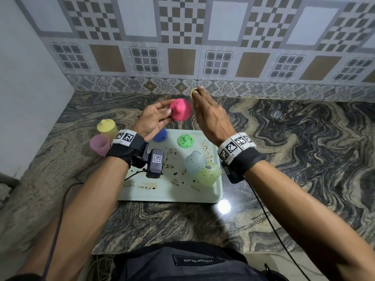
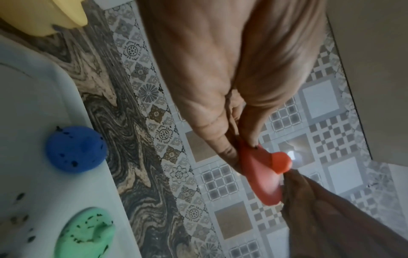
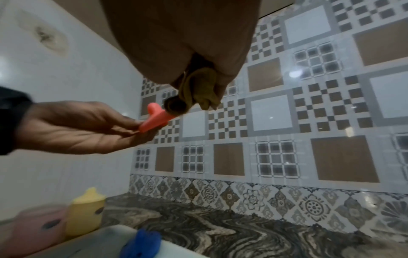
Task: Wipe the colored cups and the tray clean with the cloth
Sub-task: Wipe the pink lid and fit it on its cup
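My left hand (image 1: pixel 156 116) pinches the rim of a pink spouted lid (image 1: pixel 180 109), held in the air above the far edge of the pale tray (image 1: pixel 168 194). In the wrist views the same pink lid (image 2: pixel 262 172) (image 3: pixel 155 118) looks orange-red. My right hand (image 1: pixel 205 110) grips a bunched olive-yellow cloth (image 3: pixel 199 87) and holds it against the lid's right side. On the speckled, dirty tray lie a blue lid (image 1: pixel 160 135), a green lid (image 1: pixel 185 141), a pale blue cup (image 1: pixel 194 160) and a green cup (image 1: pixel 210 173) on their sides.
A yellow lidded cup (image 1: pixel 107 127) and a pink cup (image 1: pixel 99 145) stand on the marble counter left of the tray. The tiled wall rises behind the counter, and a white wall closes the left side. Cables hang from both wrists.
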